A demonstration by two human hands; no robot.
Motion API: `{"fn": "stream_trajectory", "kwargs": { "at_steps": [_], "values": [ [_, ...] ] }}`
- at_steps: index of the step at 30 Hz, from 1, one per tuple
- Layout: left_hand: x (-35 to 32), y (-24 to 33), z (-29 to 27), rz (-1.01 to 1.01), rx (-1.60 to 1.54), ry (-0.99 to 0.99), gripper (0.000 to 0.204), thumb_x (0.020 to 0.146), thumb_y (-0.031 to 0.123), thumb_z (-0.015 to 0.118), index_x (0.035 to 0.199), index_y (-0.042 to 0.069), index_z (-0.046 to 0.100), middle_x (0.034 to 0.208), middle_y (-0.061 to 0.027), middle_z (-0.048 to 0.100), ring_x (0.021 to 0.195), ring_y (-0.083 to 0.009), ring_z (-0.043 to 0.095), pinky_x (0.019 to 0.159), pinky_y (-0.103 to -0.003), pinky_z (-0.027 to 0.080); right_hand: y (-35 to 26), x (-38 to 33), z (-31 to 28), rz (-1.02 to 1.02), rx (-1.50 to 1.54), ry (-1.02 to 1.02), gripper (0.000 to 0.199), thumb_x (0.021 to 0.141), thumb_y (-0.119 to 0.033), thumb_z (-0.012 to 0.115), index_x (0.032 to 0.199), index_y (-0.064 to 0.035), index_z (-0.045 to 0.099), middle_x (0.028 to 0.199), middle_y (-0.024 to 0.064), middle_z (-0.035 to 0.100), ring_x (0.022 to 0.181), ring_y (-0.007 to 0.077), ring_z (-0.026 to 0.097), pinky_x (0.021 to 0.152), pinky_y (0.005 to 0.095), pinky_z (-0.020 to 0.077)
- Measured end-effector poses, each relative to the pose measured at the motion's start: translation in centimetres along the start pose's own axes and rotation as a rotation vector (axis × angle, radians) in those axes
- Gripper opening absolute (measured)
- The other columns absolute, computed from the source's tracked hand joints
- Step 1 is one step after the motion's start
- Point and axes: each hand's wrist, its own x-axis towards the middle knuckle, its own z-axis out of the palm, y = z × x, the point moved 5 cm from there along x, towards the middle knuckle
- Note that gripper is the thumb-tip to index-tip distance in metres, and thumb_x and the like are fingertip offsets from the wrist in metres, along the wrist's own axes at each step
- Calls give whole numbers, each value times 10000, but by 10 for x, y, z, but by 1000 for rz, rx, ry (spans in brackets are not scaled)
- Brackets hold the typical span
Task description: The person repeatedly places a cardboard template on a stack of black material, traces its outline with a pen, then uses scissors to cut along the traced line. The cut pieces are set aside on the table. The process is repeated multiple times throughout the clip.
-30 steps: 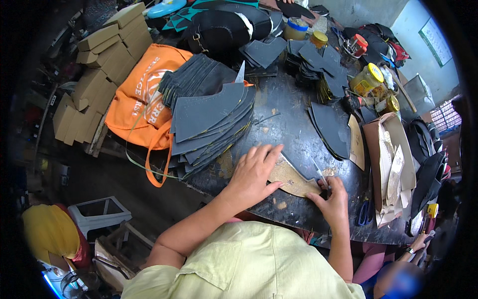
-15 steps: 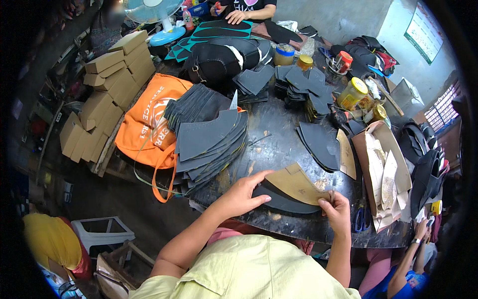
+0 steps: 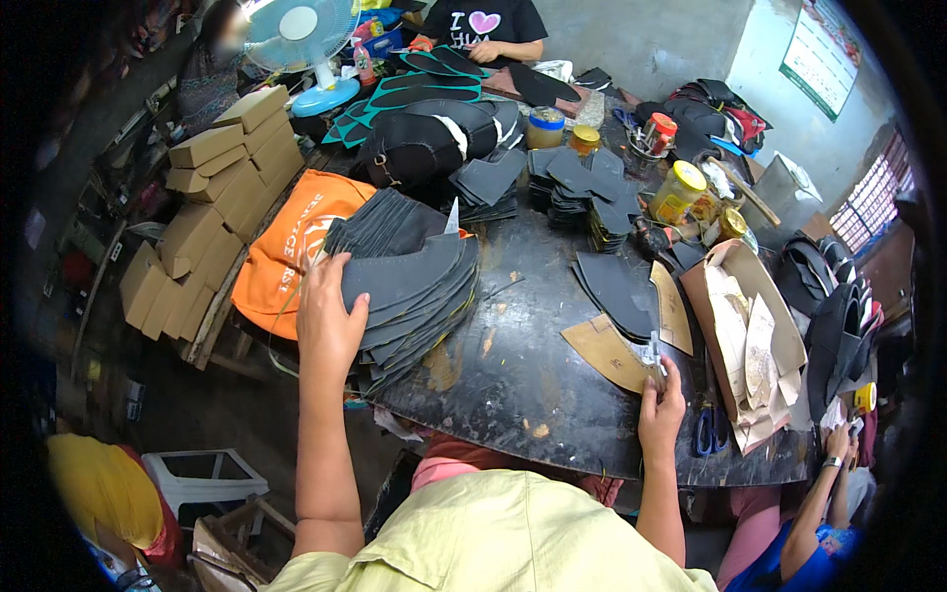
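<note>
My left hand (image 3: pixel 330 311) rests at the left edge of a fanned stack of black cut sheet pieces (image 3: pixel 409 281), thumb apart from the fingers. Between the fingers of my right hand (image 3: pixel 662 400) is the right end of a curved tan pattern piece (image 3: pixel 607 353). A slim silvery item (image 3: pixel 651 349), too small to make out, also sticks up from those fingers. Just beyond the pattern lie several curved black pieces (image 3: pixel 614 291), beside a second tan pattern (image 3: pixel 672 308).
Blue-handled scissors (image 3: pixel 705 432) and an open cardboard box (image 3: pixel 695 286) of paper scraps are at the right. Jars, including a yellow-lidded one (image 3: pixel 679 192), stand farther back. An orange bag (image 3: pixel 286 261) hangs over the left edge. Across the table sits another person (image 3: pixel 483 30).
My left hand has left the black piece near the front edge and moved to the stack at left. That piece no longer shows there. The tan pattern has turned and shifted slightly right.
</note>
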Motion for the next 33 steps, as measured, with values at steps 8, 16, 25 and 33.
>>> {"fn": "stream_trajectory", "kwargs": {
  "at_steps": [8, 16, 25, 33],
  "values": [
    [27, 66, 45, 300, 145, -171, 1202, 657, 471, 985, 1657, 156, 397, 1423, -176, 602, 1387, -379, 530, 1165, -594, 379, 6, 1, 1, 15, 59, -9, 416, 1004, -24, 660, 1414, 30, 616, 1160, 271, 745, 1009, 351, 764, 882, 407, 575],
    [46, 65, 87, 188, 158, -438, 1293, 672, 407, 1003, 1717, 171, 279, 1239, -210, 729, 1207, -412, 679, 1105, -553, 475, 14, -1, 0, 29, 68, 23, 410, 1008, -84, 694, 1395, 34, 625, 1112, 241, 752, 943, 336, 755, 856, 406, 575],
    [37, 79, 62, 318, -3, -159, 1076, 746, 262, 959, 1650, 131, 390, 1411, -182, 631, 1311, -389, 593, 1132, -504, 466, 8, -1, -2, -3, 116, 35, 387, 1033, -93, 675, 1389, 51, 626, 1157, 235, 766, 1010, 302, 761, 903, 388, 576],
    [-62, 150, 120, 667, -422, -312, 676, 947, 336, 766, 1542, 93, 558, 1567, -209, 541, 1472, -408, 491, 1270, -541, 336, 13, 0, 1, 57, 89, -22, 409, 1061, -26, 600, 1463, 43, 570, 1322, 162, 747, 1133, 178, 695, 1009, 328, 524]
  ]
}}
